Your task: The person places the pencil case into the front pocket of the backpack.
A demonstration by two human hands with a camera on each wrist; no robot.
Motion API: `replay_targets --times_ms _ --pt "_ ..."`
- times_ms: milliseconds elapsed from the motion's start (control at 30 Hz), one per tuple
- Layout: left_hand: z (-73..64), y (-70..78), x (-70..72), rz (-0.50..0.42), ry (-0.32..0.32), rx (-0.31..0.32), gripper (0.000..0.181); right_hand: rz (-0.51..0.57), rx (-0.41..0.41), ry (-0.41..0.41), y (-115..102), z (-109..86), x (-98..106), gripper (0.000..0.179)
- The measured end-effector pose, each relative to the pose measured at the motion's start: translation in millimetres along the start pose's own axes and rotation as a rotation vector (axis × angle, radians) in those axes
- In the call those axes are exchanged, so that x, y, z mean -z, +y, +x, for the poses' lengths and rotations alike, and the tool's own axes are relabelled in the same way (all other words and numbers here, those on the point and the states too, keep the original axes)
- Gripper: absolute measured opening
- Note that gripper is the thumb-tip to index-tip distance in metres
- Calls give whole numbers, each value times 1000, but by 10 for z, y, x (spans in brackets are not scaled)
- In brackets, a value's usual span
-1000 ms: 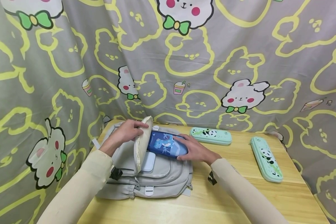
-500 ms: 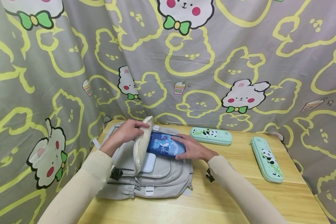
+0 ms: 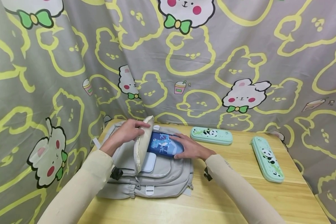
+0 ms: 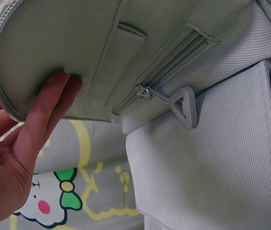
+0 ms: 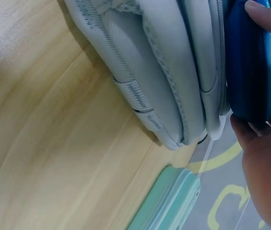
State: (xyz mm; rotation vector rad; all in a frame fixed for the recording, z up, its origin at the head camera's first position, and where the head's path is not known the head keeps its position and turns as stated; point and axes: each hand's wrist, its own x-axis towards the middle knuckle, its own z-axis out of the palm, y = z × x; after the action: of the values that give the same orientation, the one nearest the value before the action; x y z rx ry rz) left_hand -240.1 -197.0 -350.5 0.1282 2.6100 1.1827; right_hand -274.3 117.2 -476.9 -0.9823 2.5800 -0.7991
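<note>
A grey backpack (image 3: 173,185) lies on the table with its front flap (image 3: 143,146) raised, showing a cream lining. My left hand (image 3: 126,133) holds the flap by its edge; in the left wrist view the fingers lie on the flap's grey outer side. My right hand (image 3: 191,147) grips the right end of a blue dinosaur-print pencil case (image 3: 163,144). That case's left end is hidden behind the flap. In the right wrist view, thumb and fingers span the blue case (image 5: 248,62) against the backpack. A pale blue flat item (image 3: 148,162) sits below it, partly covered by the flap.
Two mint-green panda pencil cases lie to the right: one (image 3: 211,136) near the back edge, another (image 3: 267,159) by the right edge of the wooden table (image 3: 218,199). A patterned curtain (image 3: 196,62) hangs close behind and at both sides.
My right hand has slid the blue pencil case a little left, farther behind the flap. The left hand and flap have hardly moved.
</note>
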Motion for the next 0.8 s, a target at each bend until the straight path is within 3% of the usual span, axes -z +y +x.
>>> replay_targets --times_ms 267,800 --pt "3 -11 10 -6 1 1 45 10 -3 32 45 -51 -42 90" --pt "14 -55 24 -7 4 -16 45 -10 27 217 154 -281 -124 72"
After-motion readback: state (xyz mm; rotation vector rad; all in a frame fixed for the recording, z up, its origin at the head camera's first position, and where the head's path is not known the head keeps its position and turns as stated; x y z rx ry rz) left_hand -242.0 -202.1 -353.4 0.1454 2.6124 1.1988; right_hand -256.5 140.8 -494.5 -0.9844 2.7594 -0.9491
